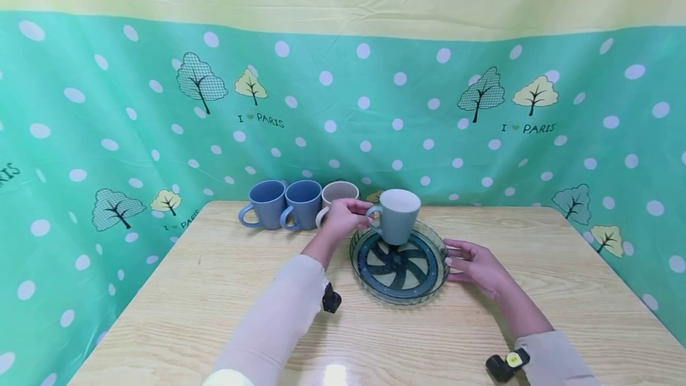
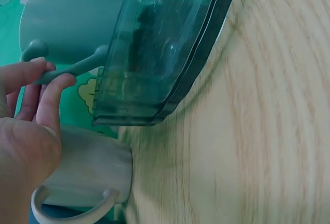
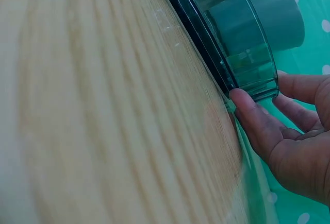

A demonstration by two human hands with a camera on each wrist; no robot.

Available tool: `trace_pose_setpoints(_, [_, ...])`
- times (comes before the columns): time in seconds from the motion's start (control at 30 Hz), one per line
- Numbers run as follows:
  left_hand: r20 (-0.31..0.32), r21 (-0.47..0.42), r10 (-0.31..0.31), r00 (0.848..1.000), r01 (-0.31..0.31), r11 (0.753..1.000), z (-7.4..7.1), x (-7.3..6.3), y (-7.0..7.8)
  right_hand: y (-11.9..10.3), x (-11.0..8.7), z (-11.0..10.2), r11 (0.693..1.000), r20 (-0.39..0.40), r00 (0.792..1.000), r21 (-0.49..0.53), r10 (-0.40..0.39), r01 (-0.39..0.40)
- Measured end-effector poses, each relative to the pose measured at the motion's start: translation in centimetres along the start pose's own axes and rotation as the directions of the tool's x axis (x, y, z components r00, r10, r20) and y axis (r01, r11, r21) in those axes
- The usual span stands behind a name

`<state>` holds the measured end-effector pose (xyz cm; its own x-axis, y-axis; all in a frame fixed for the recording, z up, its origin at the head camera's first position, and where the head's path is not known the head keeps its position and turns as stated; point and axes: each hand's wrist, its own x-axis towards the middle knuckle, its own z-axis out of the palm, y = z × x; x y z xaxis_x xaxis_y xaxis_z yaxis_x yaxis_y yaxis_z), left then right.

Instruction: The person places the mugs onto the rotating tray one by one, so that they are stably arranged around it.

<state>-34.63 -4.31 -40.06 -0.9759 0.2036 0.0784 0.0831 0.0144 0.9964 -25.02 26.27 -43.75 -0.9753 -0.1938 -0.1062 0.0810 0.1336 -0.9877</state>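
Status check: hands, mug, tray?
Left hand holding grey-green mug by the handle, over round tray; contact with tray unclear. Right hand touching tray's side. No obstruction visible.

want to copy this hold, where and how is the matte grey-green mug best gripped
Probably by the loop handle of the mug, from the left, as the left hand does. The handle juts to that side of the roughly upright body, whose lower part, in the right wrist view, shows through the see-through greenish round dish, so gripping low looks awkward.
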Motion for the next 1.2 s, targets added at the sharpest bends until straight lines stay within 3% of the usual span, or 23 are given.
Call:
trace_pose_setpoints(0.37, [-0.009, 0.040, -0.015, 1.000, 0.015, 0.999, 0.3, 0.4, -0.9, -0.2, 0.0, 0.1, 1.000, -0.004, 1.000, -0.012, 0.002, -0.002])
trace_pose_setpoints(0.63, [-0.077, 0.051, -0.024, 0.997, 0.028, 0.998, 0.8, 0.7, -0.9, -0.2, 0.0, 0.1, 1.000, -0.007, 1.000, -0.004, 0.001, -0.001])
trace_pose_setpoints(0.87, [-0.123, 0.043, 0.008, 0.992, -0.002, 0.999, 1.3, 0.8, -1.1, -0.2, -0.1, 0.1, 1.000, -0.005, 1.000, -0.008, -0.005, 0.005])
trace_pose_setpoints(1.2, [-0.117, 0.080, 0.075, 0.990, -0.066, 0.995, 1.4, 0.0, -1.0, -0.3, -0.2, 0.3, 1.000, -0.004, 1.000, -0.009, -0.005, 0.005])
